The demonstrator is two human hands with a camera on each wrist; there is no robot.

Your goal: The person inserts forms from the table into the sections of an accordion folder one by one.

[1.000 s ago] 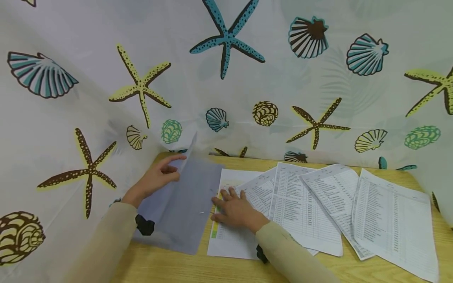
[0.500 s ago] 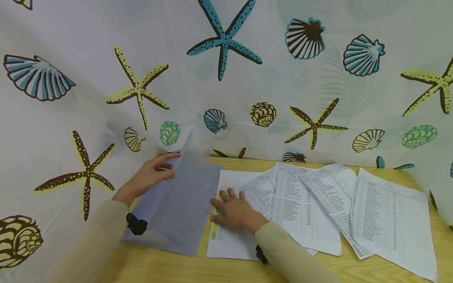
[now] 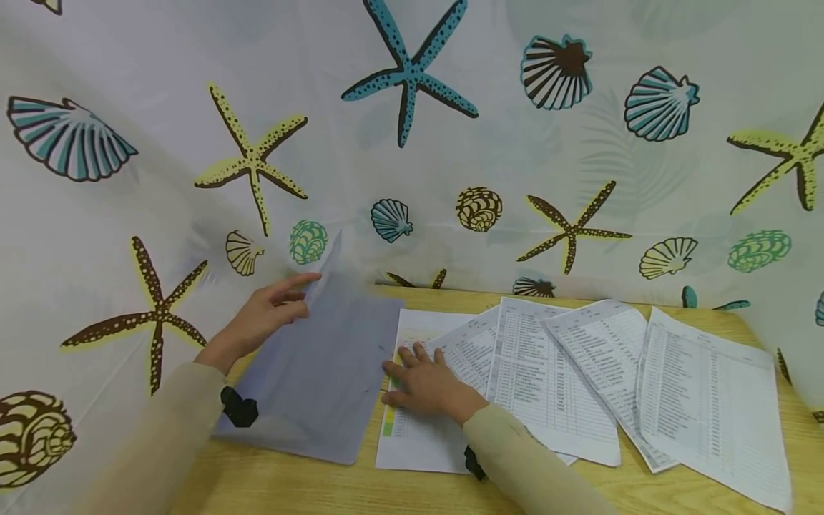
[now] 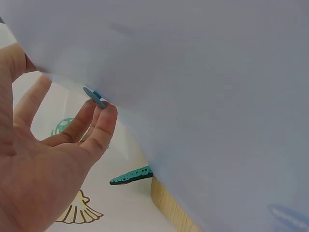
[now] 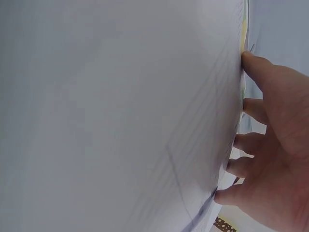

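My left hand (image 3: 257,322) pinches the raised flap of a translucent bluish plastic document folder (image 3: 341,365) lying on the left of the table. In the left wrist view, a round blue snap button (image 4: 94,96) shows at the flap's edge, right at the fingertips (image 4: 110,113). Part of the thumb and index finger is hidden by the flap. My right hand (image 3: 428,383) rests with spread fingers on a white printed sheet (image 3: 418,450) bearing a yellow and green strip, just right of the folder. The right wrist view shows its fingertips (image 5: 248,58) pressed on the paper.
Several printed list sheets (image 3: 560,386) lie fanned out and overlapping to the right, the rightmost one (image 3: 714,408) nearing the table's right side. The wooden table (image 3: 309,486) backs onto a white curtain (image 3: 450,157) with starfish and shell prints, which also hangs at the left.
My left hand has moved left and slightly up, drawing the folder's flap further open to the left. My right hand has stayed on the sheet.
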